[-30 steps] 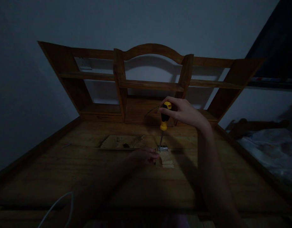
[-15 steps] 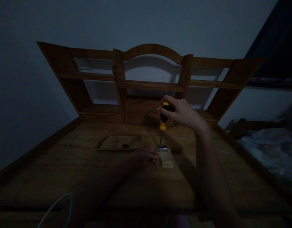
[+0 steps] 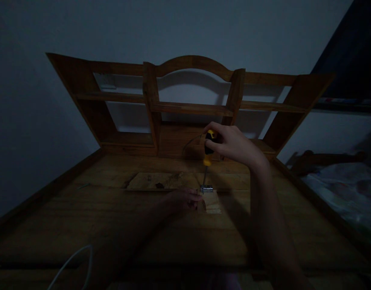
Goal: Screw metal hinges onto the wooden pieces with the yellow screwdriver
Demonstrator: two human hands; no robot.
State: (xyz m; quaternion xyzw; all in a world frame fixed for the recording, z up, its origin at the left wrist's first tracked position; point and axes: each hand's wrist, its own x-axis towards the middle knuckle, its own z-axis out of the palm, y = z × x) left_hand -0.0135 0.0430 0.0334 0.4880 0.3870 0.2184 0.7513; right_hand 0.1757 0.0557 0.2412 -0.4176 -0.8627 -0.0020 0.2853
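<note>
One desktop [image 3: 83, 209] is adjoining shelves [image 3: 191, 108], wall [image 3: 185, 28] | right hand [image 3: 229, 141] is gripping screwdriver [image 3: 207, 160] | left hand [image 3: 187, 197]: cannot tell grip

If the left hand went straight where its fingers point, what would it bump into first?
Probably the pale wood piece, right by the fingertips of the left hand. It's too dark to tell whether they already touch.
</note>
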